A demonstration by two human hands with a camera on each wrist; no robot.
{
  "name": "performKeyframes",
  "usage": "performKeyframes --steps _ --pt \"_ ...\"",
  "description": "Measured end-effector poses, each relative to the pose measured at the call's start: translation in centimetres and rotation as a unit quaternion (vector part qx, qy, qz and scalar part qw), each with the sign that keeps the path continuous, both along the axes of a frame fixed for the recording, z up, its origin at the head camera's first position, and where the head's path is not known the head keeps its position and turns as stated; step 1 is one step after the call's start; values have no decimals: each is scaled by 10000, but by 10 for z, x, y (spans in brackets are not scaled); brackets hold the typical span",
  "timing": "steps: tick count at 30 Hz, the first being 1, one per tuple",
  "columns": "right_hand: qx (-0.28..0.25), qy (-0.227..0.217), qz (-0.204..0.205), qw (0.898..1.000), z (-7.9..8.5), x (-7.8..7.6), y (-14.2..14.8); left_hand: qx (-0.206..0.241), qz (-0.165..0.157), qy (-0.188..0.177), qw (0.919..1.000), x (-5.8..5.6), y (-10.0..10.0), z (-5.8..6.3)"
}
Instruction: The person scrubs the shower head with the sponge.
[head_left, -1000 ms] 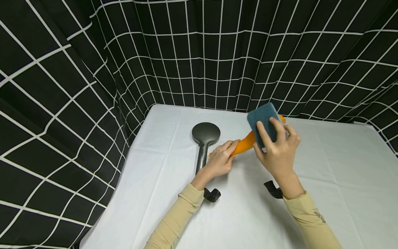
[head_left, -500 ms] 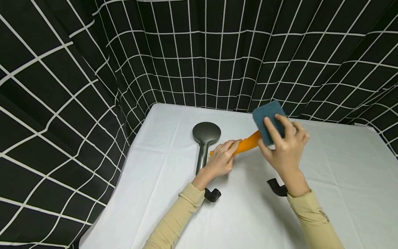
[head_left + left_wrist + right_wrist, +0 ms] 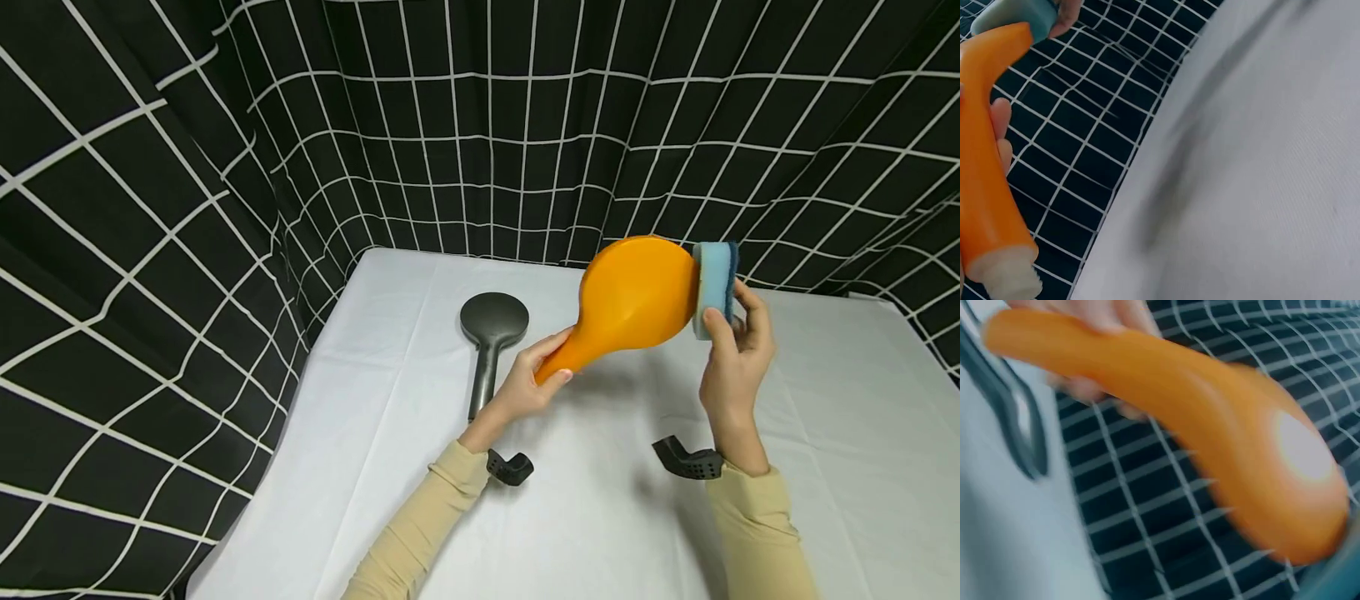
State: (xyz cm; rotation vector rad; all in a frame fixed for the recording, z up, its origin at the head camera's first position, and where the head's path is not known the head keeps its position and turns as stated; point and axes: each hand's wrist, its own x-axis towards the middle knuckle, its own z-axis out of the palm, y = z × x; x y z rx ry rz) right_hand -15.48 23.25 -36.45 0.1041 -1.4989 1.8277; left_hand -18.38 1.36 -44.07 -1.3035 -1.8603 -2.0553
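My left hand (image 3: 525, 382) grips the handle of an orange shower head (image 3: 637, 292), held up above the table with one broad, smooth side towards the head camera. In the left wrist view a whitish threaded end (image 3: 1010, 275) shows at the bottom of its handle. My right hand (image 3: 738, 367) pinches a blue sponge (image 3: 714, 283) with a darker scouring layer on its right side. The sponge's lighter side lies against the shower head's right edge. Blur softens the right wrist view, where the sponge (image 3: 1338, 575) shows only at the corner.
A dark grey shower head (image 3: 493, 321) lies on the white-covered table (image 3: 390, 350), left of my left hand. Black curtains (image 3: 480, 125) with a white grid stand behind the table and along its sides. Black wrist mounts (image 3: 686, 461) stick out from both wrists.
The orange shower head has turned from nearly edge-on to show its broad side. My right hand has moved right, turning the sponge from its dark side to edge-on.
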Motion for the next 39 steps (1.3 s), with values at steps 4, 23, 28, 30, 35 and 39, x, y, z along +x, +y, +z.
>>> performKeyframes --steps 4,23,28,30,35,39 --pt "-388 914 477 9939 -18 3 -27 677 -457 -585 9949 0 -1 5" --pt "1907 1334 -717 9699 2 -5 -35 572 -740 -1904 9773 3 2 8" --pt "1855 1290 -618 9722 7 -1 -49 749 -998 -1759 9765 3 5 5" --pt "2279 1378 -767 9608 -4 -1 -58 652 -1207 -1824 9736 4 6 3" --pt "3319 1554 -889 9261 -33 -1 -69 364 -1516 -2024 9668 6 7 -1" --pt "3381 1467 -823 9260 -35 -4 -63 217 -1690 -1928 9663 6 7 -2"
